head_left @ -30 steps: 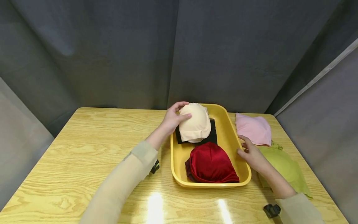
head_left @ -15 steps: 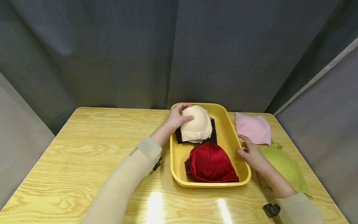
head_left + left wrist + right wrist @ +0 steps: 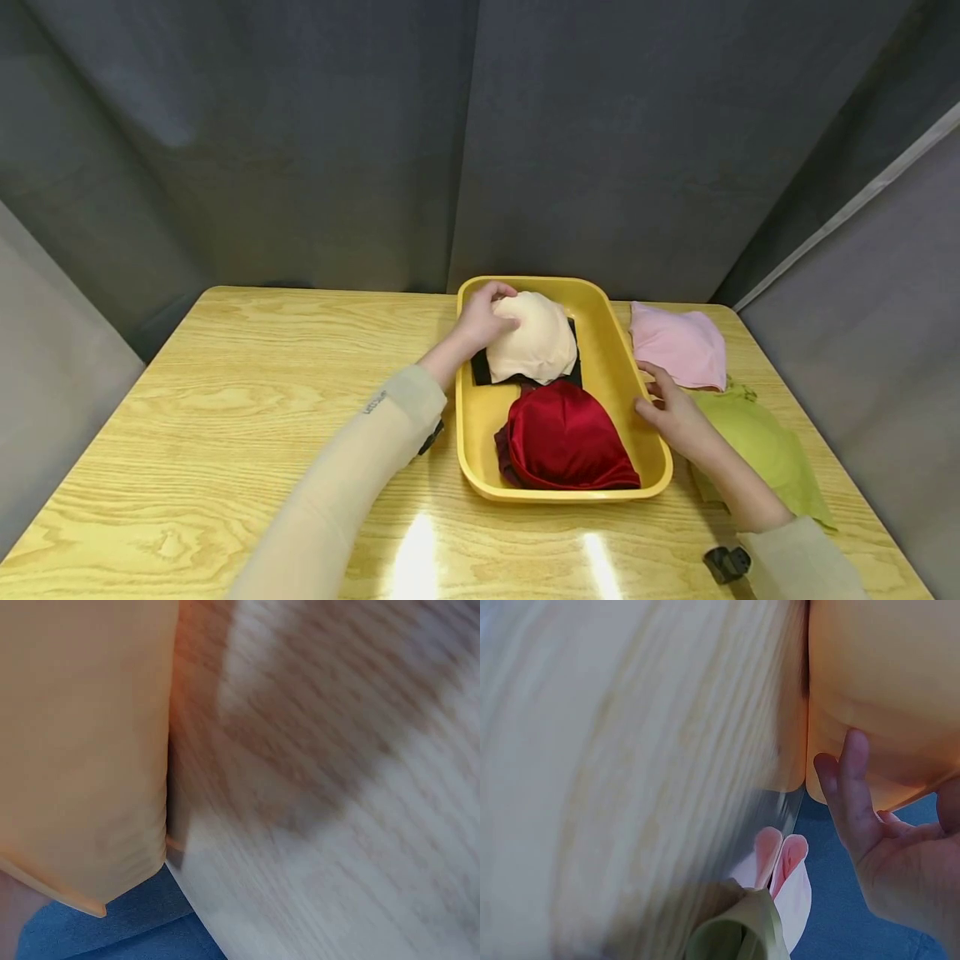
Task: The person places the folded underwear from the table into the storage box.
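In the head view, a cream folded bra [image 3: 534,337] lies over a black folded garment [image 3: 480,369] at the far end of a yellow tray [image 3: 600,367]. My left hand [image 3: 482,318] holds its left side between thumb and fingers. A shiny red folded bra [image 3: 570,437] fills the near end of the tray, with a dark maroon edge showing at its left. My right hand [image 3: 678,417] holds the tray's right rim. In the right wrist view, its fingers [image 3: 853,776] lie against the tray's outer wall.
Right of the tray lie a pink folded bra [image 3: 678,346] and a yellow-green one [image 3: 768,454]. The wooden table [image 3: 247,417] extends to the left. Dark grey curtains [image 3: 337,150] rise behind it, and a lighter panel [image 3: 877,333] stands at the right.
My left hand has moved right and slightly nearer with the cream bra, which now sits lower over the black garment. The right hand and the tray have stayed put.
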`<state>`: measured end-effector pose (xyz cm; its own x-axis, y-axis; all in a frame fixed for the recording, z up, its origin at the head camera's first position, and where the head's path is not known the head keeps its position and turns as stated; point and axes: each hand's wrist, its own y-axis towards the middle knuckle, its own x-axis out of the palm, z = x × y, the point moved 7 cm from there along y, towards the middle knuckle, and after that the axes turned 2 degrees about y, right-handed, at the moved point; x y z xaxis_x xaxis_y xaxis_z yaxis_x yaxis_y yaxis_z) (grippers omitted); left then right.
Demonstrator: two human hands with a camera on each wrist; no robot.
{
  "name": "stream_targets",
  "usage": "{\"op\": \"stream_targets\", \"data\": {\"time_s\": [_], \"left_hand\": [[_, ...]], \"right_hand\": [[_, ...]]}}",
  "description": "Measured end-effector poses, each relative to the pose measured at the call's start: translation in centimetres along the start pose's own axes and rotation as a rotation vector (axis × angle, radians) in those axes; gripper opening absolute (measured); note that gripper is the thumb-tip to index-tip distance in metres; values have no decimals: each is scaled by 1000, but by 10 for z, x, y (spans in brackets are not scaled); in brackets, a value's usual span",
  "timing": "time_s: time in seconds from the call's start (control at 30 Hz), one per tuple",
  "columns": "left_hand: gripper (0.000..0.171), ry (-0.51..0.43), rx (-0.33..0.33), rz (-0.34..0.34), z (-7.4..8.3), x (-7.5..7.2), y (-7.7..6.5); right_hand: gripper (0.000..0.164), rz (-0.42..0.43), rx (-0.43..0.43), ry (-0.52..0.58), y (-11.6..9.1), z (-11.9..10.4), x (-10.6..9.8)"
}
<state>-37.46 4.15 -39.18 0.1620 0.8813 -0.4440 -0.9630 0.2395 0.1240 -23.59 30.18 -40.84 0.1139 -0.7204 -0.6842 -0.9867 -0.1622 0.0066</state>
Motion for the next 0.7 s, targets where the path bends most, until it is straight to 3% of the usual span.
{"op": "stream_targets", "data": {"time_s": [0.27,0.53,0.7], "left_hand": [[41,60,-12,-22,1,6,-1],[39,209,-2,-40,3,11,-2],[37,254,-12,-69,2,12,-3]], "right_hand": [[58,0,14,-1,-2,1,-1],[58,7,11,-2,-2,3,-1],[58,7,8,2,-2,2,0]]}}
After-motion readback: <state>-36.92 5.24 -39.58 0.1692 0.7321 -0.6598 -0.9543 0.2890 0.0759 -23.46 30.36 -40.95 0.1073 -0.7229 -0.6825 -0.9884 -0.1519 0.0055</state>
